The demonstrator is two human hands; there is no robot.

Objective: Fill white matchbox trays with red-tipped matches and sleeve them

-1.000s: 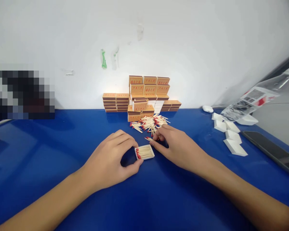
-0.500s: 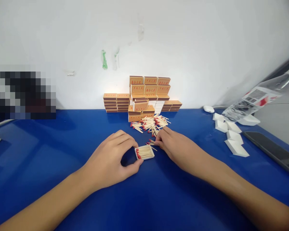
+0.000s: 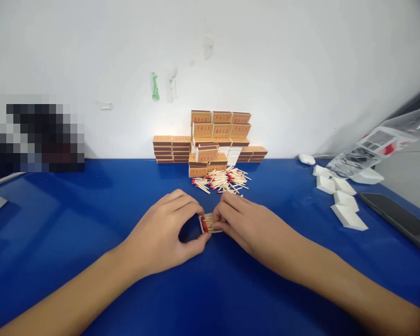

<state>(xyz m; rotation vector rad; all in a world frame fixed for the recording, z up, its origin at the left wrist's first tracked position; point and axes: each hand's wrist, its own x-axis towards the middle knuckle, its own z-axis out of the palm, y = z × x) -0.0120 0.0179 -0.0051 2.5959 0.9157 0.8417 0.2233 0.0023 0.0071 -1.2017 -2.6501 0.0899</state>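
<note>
My left hand (image 3: pixel 173 226) grips the left end of a small white matchbox tray (image 3: pixel 201 227) on the blue table, thumb at the near side and fingers at the far side. Red-headed matches (image 3: pixel 207 225) lie in the tray, heads to the left. My right hand (image 3: pixel 240 221) is over the tray's right part, thumb and fingers pinched on matches at the tray; its fingers hide that end. Just beyond, a loose pile of matches (image 3: pixel 227 179) is spread in front of stacked matchboxes (image 3: pixel 221 130).
Lower matchbox stacks (image 3: pixel 171 149) stand against the wall. On the right are several white folded pieces (image 3: pixel 346 200), a white earphone case (image 3: pixel 306 159), a tilted plastic bottle (image 3: pixel 374 142) and a dark phone (image 3: pixel 399 219). A pixelated dark area (image 3: pixel 42 135) is at the left.
My right hand has moved left from the loose matches beside the pile to over the tray, bringing matches with it. My left hand keeps its hold on the tray.
</note>
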